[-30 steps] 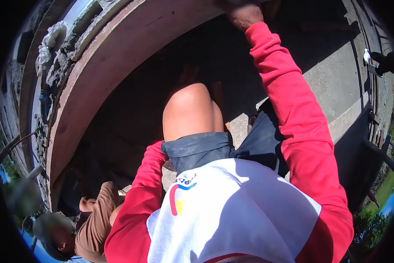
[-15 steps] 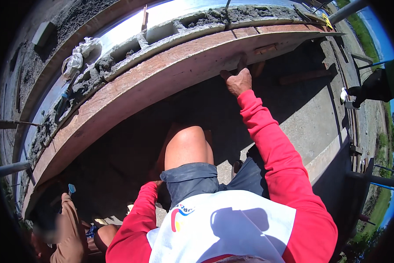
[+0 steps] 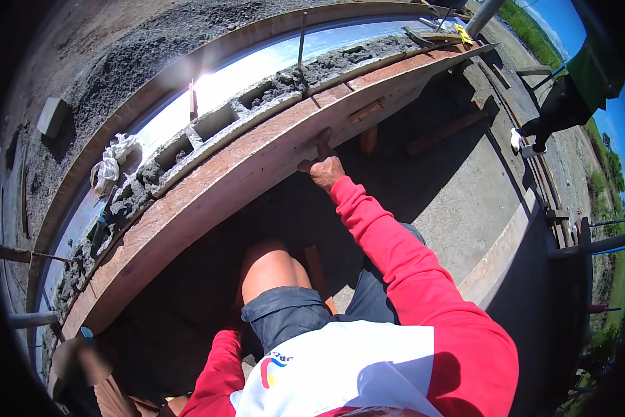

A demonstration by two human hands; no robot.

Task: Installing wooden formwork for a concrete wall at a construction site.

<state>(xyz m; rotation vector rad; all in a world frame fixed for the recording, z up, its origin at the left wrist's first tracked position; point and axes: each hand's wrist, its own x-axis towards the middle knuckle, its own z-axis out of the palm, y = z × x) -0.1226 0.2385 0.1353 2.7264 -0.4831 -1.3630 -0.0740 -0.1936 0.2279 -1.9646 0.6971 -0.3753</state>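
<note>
My right hand (image 3: 325, 172) reaches forward to the inner face of a long plywood panel (image 3: 257, 163), thumb and index finger stretched out. The index fingertip is at the panel, just left of a small wooden block (image 3: 366, 111) fixed on it. Nothing shows in that hand. My left arm (image 3: 218, 365) goes down beside my bent knee (image 3: 274, 267); the left hand is lost in deep shade there, its fingers hidden. Behind the panel runs a row of hollow concrete blocks (image 3: 215, 123) with rough mortar on top.
A crumpled white bag (image 3: 114, 163) lies beyond the blocks. Rebar (image 3: 302, 45) sticks up from the wall. A co-worker (image 3: 83, 361) crouches at lower left, and another person (image 3: 569, 104) stands at right. Wood pieces (image 3: 448, 132) lie on the concrete floor (image 3: 458, 198).
The whole view has shifted, so the panel and my right arm appear farther left. My right hand stays at the panel near the block. The co-worker at lower left has leaned closer to the panel.
</note>
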